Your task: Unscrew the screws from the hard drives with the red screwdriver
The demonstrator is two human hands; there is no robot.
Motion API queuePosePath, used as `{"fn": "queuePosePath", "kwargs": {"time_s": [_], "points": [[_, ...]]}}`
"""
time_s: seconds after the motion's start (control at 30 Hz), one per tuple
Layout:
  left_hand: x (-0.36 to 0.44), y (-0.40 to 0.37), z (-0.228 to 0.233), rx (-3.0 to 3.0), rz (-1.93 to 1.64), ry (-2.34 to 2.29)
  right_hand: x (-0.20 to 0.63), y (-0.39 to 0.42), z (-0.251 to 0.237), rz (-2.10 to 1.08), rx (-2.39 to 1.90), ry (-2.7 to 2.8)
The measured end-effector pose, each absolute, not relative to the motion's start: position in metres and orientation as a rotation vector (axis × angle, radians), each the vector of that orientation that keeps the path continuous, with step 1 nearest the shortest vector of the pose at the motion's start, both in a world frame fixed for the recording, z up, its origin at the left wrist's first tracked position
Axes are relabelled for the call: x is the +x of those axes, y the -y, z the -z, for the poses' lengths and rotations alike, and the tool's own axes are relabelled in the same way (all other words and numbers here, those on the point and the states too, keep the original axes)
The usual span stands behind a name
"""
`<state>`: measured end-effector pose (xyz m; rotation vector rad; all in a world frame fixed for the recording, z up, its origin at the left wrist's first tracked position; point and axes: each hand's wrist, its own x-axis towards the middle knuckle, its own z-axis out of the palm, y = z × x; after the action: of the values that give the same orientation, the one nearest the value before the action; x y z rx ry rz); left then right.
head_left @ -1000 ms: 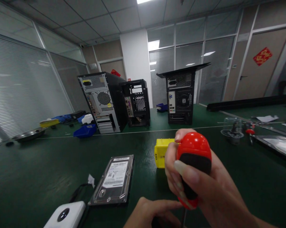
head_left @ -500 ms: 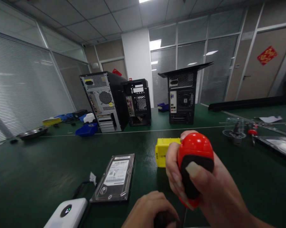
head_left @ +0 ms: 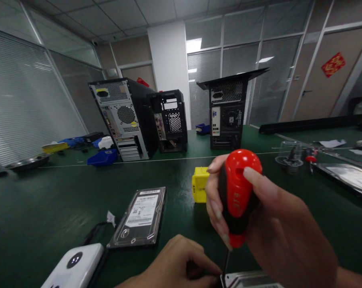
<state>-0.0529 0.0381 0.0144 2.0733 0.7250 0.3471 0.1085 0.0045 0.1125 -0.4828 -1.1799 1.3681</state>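
Right hand: my right hand [head_left: 268, 224] is wrapped tight around the screwdriver [head_left: 237, 196]. The thumb lies over the top and the fingers [head_left: 212, 204] curl round the left side.
Screwdriver: I hold it almost straight up, red and black handle on top. Its thin metal shaft points down to the drive [head_left: 253, 280] at the very bottom edge. I cannot tell if the tip touches it.
Left hand: my left hand [head_left: 175, 264] is low down, just left of the shaft. The fingers are bent in and pinch something small and dark by the corner of that drive. I cannot tell what it is.
Near drive: only its shiny top edge shows, right under the screwdriver.
White box: a white box [head_left: 74, 266] with a dark round spot sits at the bottom left.
Second drive: another drive [head_left: 139, 218] lies flat on the green table [head_left: 49, 208], label up, just beside the white box.
Yellow block: a yellow block [head_left: 200, 185] sits behind my right hand, partly hidden.
Blue bin: a blue bin [head_left: 103, 157] sits far left by the towers. I cannot see what is in it.
Metal dish: a flat metal dish [head_left: 27, 162] sits further left. I cannot see inside it.
Towers: three computer towers [head_left: 227, 114] stand far back with their backs to me.
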Motion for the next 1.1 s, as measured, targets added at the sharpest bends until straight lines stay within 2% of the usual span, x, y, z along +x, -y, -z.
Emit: {"fn": "queuePosePath", "kwargs": {"time_s": [0.2,0.47,0.77,1.1], "points": [[-0.054,-0.041,-0.003,2.033,-0.48,-0.699,0.107,-0.009,-0.103,-1.387,-0.455,1.18],[-0.059,-0.055,0.038,2.104,-0.431,-0.645,0.104,-0.015,-0.094,-1.301,-0.333,1.27],[-0.054,-0.05,0.024,2.121,-0.389,-0.742,0.106,-0.01,-0.1,-1.335,-0.335,1.246],[-0.062,-0.046,0.031,2.164,-0.441,-0.825,0.11,-0.013,-0.102,-1.369,-0.303,1.211]]}}
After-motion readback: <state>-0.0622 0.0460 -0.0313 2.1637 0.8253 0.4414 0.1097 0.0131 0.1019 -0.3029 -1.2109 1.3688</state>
